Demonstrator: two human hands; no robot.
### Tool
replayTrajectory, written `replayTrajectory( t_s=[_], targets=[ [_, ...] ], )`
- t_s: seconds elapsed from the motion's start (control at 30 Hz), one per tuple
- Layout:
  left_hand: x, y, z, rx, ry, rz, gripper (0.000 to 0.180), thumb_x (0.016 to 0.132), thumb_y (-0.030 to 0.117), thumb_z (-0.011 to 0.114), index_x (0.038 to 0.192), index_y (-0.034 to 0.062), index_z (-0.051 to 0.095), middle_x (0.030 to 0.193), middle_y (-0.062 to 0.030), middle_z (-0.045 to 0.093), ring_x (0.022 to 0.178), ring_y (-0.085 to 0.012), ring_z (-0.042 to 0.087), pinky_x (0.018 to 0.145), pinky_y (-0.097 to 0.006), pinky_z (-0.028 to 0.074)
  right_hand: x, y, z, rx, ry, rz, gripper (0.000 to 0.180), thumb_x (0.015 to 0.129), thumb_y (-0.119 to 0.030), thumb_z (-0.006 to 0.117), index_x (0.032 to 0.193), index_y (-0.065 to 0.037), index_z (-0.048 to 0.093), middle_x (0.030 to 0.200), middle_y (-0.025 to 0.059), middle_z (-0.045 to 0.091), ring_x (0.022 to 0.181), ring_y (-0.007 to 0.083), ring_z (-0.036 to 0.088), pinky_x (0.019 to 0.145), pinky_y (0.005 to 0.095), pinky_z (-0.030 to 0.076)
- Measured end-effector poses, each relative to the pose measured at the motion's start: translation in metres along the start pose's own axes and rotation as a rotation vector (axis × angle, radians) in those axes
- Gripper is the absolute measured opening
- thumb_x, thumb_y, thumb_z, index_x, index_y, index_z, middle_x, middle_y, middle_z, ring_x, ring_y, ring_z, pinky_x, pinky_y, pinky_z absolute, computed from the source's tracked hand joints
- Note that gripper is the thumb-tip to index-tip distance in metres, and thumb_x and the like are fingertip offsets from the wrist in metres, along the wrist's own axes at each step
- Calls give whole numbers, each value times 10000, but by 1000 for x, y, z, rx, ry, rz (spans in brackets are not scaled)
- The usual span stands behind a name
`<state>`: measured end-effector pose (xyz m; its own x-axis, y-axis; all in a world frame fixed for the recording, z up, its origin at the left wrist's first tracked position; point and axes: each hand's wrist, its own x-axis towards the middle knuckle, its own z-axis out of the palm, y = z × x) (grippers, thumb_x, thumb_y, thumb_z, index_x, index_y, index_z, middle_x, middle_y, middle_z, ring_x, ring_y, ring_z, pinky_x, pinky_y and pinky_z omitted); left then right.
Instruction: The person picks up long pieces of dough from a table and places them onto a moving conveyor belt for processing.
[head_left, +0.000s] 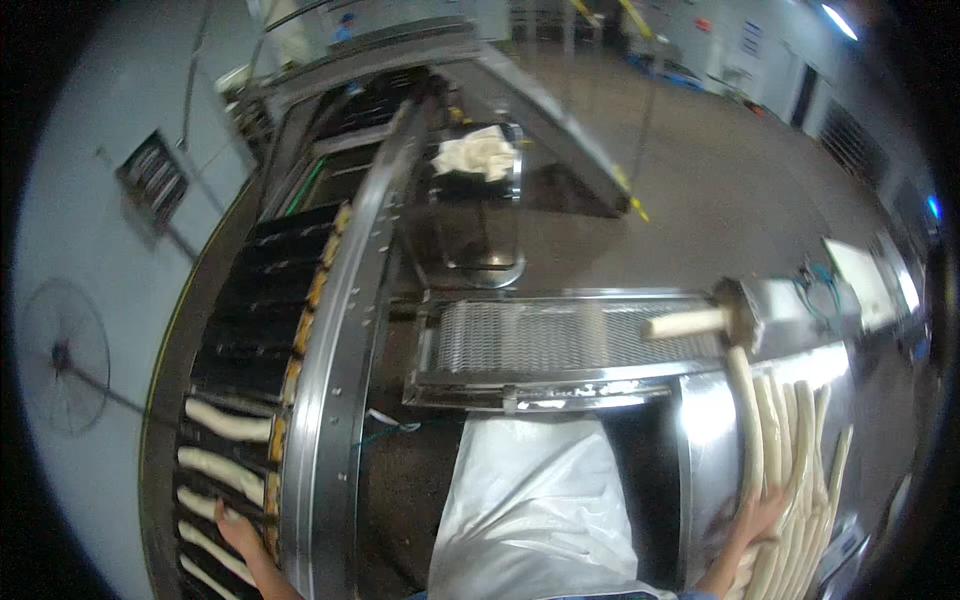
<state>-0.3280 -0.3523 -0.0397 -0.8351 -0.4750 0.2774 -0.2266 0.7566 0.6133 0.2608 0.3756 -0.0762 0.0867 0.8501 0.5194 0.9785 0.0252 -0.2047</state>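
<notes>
My left hand point(238, 530) is at the right end of a pale dough strand point(196, 502) lying in a black trough of the conveyor on the left. Its fingers close about that end, with a bit of dough showing between them. Other strands, such as a thick dough piece point(228, 422), lie in neighbouring troughs. On the right, my right hand point(760, 518) reaches over a pile of long dough strands point(803, 440) on a steel table point(703, 450). Its fingers are around a long strand point(745, 420); their far side is hidden.
A mesh belt point(530, 335) crosses ahead, and a dough rope point(690, 323) emerges from a metal outlet point(738, 312) onto it. The steel rail point(325, 400) edges the trough conveyor. A cart with a pale dough heap point(478, 153) stands beyond. My white apron point(535, 500) hangs between the tables.
</notes>
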Motion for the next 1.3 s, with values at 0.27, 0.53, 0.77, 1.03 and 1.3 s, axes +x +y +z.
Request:
replayTrajectory(
  t_s=[0.27, 0.53, 0.77, 1.03, 1.3],
  targets=[
    [-5, 6, 27, 131, 200, 672, 485, 904, 227, 674, 1317, -9, 582, 1277, -257, 596, 1140, -421, 573, 965, -515, 450, 53, -74, -37, -146, -465, 141, 992, 776, -543, 750, 1515, -24, 339, 1579, 275, 269, 1475, 430, 218, 1214, 491, 190],
    [-122, 206, 73, 58, -31, 1161, 238, 909, 84, 612, 1117, -19, 663, 1246, -272, 613, 1241, -437, 512, 1098, -548, 360, 49, -53, -48, -136, -490, 94, 1023, 706, -540, 795, 1531, -122, 358, 1561, 300, 265, 1434, 470, 269, 1182, 491, 263],
    [-193, 275, 125, -71, -480, 1313, 282, 903, 127, 656, 1178, 68, 667, 1359, -179, 587, 1336, -432, 450, 1165, -564, 281, 42, -15, -42, -104, -189, -102, 693, 804, -312, 735, 1401, -58, 494, 1377, 279, 487, 1288, 452, 436, 1115, 505, 345],
    [-261, 287, 162, -220, -756, 1132, 221, 815, -54, 594, 1001, 8, 695, 1311, -183, 577, 1361, -411, 416, 1143, -555, 319, 100, 19, -46, 122, -288, 336, 553, 766, -151, 663, 1289, 0, 568, 1287, 284, 559, 1215, 440, 520, 1026, 463, 434],
    [-292, 327, 197, -403, -933, 1184, 244, 808, -31, 639, 1030, 45, 706, 1292, -173, 602, 1337, -402, 455, 1121, -510, 356, 81, -65, -27, 279, -520, -70, 538, 725, -33, 630, 1262, -60, 614, 1238, 242, 594, 1117, 422, 586, 983, 448, 466]
  ],
)
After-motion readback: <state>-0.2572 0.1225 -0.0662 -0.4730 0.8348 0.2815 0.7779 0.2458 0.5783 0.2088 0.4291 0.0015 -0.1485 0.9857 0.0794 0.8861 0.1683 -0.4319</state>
